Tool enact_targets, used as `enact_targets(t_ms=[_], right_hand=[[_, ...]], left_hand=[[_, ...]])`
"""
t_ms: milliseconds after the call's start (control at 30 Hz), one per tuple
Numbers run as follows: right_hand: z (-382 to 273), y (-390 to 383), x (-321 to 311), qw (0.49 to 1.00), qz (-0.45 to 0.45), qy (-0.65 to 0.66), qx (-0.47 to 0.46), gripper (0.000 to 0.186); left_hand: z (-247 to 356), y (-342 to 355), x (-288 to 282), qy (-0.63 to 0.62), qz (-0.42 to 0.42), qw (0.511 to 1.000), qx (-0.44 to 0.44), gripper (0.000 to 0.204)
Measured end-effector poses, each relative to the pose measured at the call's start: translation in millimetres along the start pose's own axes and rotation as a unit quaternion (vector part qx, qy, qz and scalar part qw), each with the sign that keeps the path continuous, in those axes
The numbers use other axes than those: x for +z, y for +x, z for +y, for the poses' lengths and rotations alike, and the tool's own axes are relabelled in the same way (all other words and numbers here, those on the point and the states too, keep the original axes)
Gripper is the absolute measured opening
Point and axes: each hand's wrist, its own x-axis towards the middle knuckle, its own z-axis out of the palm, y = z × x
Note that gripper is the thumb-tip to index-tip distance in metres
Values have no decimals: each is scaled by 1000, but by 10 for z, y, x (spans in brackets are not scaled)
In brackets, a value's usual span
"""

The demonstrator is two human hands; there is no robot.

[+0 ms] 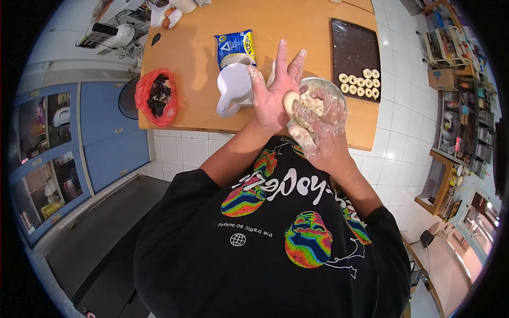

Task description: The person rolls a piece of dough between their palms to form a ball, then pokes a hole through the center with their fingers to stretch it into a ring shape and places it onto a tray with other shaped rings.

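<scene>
My left hand (274, 98) is raised over the table with its palm up and its floury fingers spread. A pale ring of dough (290, 100) rests against the edge of that palm. From the right, my flour-coated right hand (322, 124) reaches in, its fingers closed on the dough ring. Beneath the right hand stands a clear bowl (319, 81) with pale dough or flour (313, 104) inside, partly hidden by the hand. Several small dough rings (361, 82) lie in rows at the near end of a dark baking tray (354, 45).
On the wooden table (193, 58), a white jug (233, 85) stands left of my left hand, with a blue packet (235, 47) behind it. A red plastic bag (172, 108) sits near the left edge. Brown eggs (167, 20) lie at the far left corner.
</scene>
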Motion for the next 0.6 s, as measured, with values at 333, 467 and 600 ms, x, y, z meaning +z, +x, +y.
enact_targets(t_ms=[333, 467, 600], right_hand=[[22, -14, -136, 999, -12, -42, 7, 37], [-6, 97, -142, 1000, -5, 17, 16, 34], [127, 35, 16, 874, -11, 451, 183, 35]], left_hand=[[-54, 3, 29, -2, -12, 1000, -3, 116], [-114, 31, 21, -25, -3, 1000, -6, 115], [-74, 55, -7, 79, -20, 996, 24, 113]])
